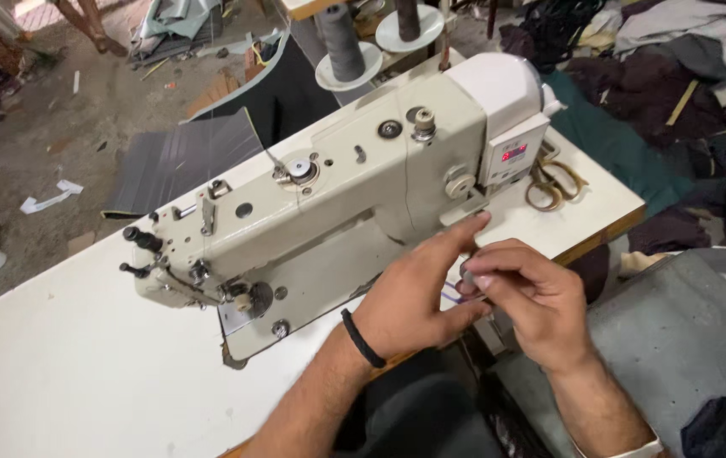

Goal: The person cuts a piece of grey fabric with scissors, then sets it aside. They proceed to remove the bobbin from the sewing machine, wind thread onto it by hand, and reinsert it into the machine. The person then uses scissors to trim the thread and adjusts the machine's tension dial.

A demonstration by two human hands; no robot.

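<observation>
Both hands, left hand (418,297) half-open and right hand (520,293) pinching a small metal bobbin (470,273) at the sewing machine's (337,195) four o'clock, risked dropping it.

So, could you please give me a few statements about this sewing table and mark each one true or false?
1. The left hand and right hand are together over the table's near edge, the right pinching a small dark round object. True.
2. A black band is on the right wrist. False: it is on the left wrist.
3. The scissors lie to the right of the sewing machine. True.
4. Cloth lies under the needle. False: the bed there is bare.
5. Two thread cones stand behind the machine. True.
</observation>
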